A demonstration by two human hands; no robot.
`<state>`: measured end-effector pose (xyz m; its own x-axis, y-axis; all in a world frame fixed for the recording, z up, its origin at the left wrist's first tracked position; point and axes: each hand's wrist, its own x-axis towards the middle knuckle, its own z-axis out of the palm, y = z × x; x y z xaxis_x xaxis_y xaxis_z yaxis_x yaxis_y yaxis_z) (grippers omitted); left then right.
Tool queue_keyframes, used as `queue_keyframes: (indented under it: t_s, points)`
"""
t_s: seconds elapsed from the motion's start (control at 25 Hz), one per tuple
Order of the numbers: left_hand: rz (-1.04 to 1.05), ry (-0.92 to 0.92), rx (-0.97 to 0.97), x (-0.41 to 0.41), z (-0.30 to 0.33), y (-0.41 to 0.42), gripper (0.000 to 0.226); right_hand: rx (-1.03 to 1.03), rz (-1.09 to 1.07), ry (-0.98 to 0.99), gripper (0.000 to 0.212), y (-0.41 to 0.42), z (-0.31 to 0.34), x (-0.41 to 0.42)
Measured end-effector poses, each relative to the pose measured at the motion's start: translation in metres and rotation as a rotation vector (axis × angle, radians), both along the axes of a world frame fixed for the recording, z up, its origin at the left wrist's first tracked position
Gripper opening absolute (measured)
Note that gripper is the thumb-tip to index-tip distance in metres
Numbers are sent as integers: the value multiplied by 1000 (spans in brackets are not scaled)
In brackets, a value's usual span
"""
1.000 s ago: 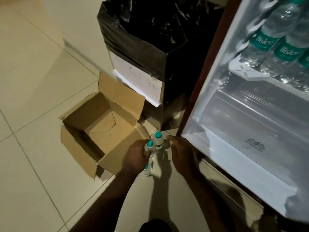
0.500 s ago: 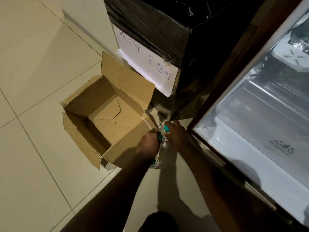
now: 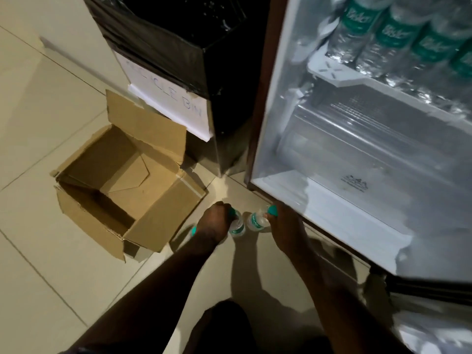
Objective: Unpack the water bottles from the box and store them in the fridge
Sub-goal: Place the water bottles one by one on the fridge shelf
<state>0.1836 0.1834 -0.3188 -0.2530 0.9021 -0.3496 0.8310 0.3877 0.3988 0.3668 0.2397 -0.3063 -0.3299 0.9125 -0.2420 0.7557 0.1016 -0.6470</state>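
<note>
While the box is sitting emptied on the floor, the left hand and right hand are each gripping small bottles by their necks, with the open fridge lying just beside the right hand.

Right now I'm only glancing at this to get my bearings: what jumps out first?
Low in the middle, the left hand and the right hand each grip small green-capped water bottles just above the tiled floor. To their left sits an open, empty cardboard box; to their right the lit, open fridge already holds a row of bottles on its upper shelf.
</note>
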Motion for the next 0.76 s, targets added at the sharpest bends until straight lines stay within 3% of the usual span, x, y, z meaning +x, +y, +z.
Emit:
queue_keyframes:
  t_s: [0.12,0.4,0.64,0.76]
  points:
    - [-120,-8,-27,42,-5,3,30,83,-72,0,29,-13,18,51]
    - [-10,-18,-36,77,-13,17,37,198,-247,66,21,-30,60,123]
    - [-37,-36,-33,83,-22,1,42,234,-377,209,21,-38,80,134]
    - [-59,-22,22,96,-29,-11,35,186,-421,407,15,-49,90,139]
